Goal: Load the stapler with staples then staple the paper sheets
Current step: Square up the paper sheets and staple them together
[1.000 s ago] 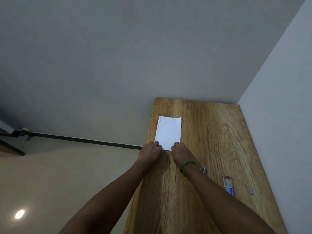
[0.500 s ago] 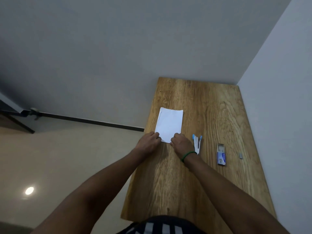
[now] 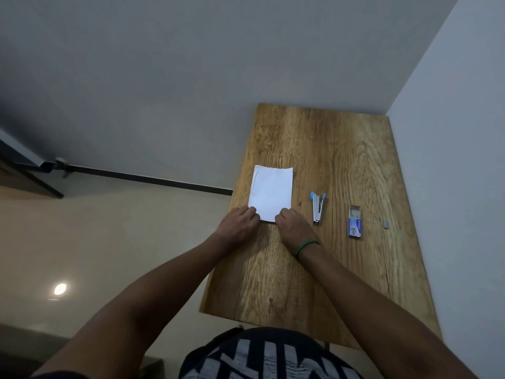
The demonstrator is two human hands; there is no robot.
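Note:
White paper sheets [image 3: 271, 191] lie flat on the wooden table [image 3: 328, 149], near its left edge. My left hand [image 3: 238, 225] pinches the near left corner of the sheets, and my right hand [image 3: 293, 225], with a green bracelet on the wrist, pinches the near right corner. A small metal stapler [image 3: 317, 206] with blue ends lies open to the right of the paper. Further right lies a staple box [image 3: 355, 225], partly slid open. A small strip of staples [image 3: 385, 224] rests near the table's right side.
A grey wall runs along the table's right edge and another behind its far edge. The floor drops away to the left of the table. My striped shirt shows at the bottom of the view.
The view has tilted downward, so the stapler, staple box and near table edge have come into sight. Both hands stay on the near corners of the paper.

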